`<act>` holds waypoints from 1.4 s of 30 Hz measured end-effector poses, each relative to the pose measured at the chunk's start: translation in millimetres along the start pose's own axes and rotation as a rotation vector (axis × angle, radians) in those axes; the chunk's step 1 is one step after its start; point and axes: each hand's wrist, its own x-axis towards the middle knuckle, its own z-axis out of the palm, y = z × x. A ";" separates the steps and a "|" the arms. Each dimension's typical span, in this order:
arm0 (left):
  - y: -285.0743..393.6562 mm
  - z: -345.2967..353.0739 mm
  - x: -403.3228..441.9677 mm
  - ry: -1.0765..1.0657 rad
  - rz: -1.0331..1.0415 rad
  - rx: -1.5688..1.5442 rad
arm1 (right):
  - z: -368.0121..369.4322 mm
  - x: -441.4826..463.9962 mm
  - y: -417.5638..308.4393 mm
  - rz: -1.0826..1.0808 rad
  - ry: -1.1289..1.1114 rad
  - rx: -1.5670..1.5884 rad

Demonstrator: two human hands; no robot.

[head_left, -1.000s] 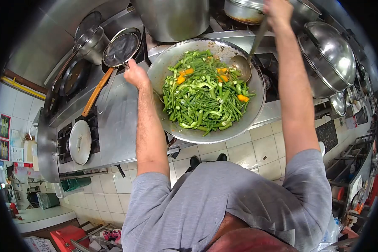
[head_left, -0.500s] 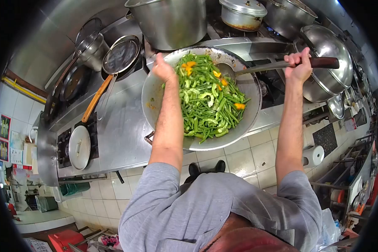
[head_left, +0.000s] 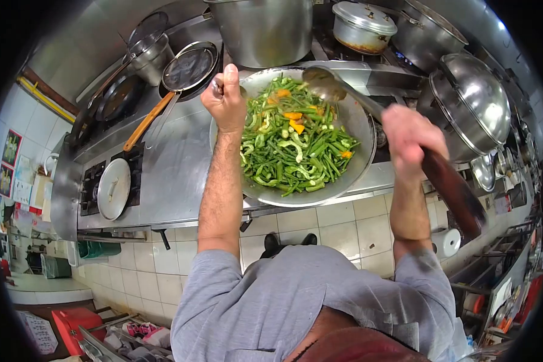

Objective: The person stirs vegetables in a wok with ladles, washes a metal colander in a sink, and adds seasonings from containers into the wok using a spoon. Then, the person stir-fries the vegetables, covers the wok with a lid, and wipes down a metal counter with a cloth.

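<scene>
A large wok [head_left: 350, 193] holds cut green vegetables [head_left: 292, 151], long beans and sliced bitter gourd or okra-like pieces, with orange chunks [head_left: 295, 125] on top. My right hand [head_left: 411, 139], smeared by motion, is wrapped round a long-handled metal ladle [head_left: 324, 83] with a dark wooden grip. The ladle's bowl is raised over the wok's far side. My left hand [head_left: 226, 102] is closed at the wok's left rim, thumb up. Bits of metal show on both sides of its fist; what it holds is mostly hidden.
A tall stockpot [head_left: 262, 36] stands behind the wok. A lidded pot [head_left: 363, 27] and a large domed steamer [head_left: 473, 96] are to the right. Wood-handled strainers [head_left: 190, 66] and a round lid [head_left: 114, 189] lie left on the steel stove [head_left: 181, 157]. Tiled floor [head_left: 338, 226] lies below.
The ladle's bowl has lifted out of the vegetables, and its handle end has swung down toward me. My right hand has lowered. Orange pieces have shifted. My left hand has turned, showing metal in the fist.
</scene>
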 end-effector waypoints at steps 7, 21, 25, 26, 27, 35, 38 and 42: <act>-127.0 -21.8 -9.8 0.140 -0.029 0.387 | -7.0 -46.5 115.0 0.282 0.167 -0.124; -187.3 14.9 11.9 0.193 -0.254 0.012 | -24.2 -81.7 93.5 0.377 0.627 0.253; -94.4 14.9 20.6 -0.091 -0.208 -0.035 | 11.5 -40.9 42.4 0.213 0.286 0.220; -72.3 14.9 23.0 -0.076 -0.198 -0.031 | 11.5 -29.4 27.2 0.152 0.219 0.219; -51.8 14.5 22.9 -0.118 -0.187 -0.119 | 11.0 -18.3 9.6 0.125 0.204 0.225; 62.3 15.6 -18.9 -0.324 -0.061 -0.218 | -24.3 24.9 -71.3 0.050 -0.088 0.211; 89.1 5.3 -53.9 -0.372 -0.126 -0.085 | -38.5 33.9 -100.7 0.012 -0.115 0.235; 95.5 5.9 -116.9 -0.363 -0.100 0.026 | -47.3 19.5 -111.6 0.044 -0.244 0.291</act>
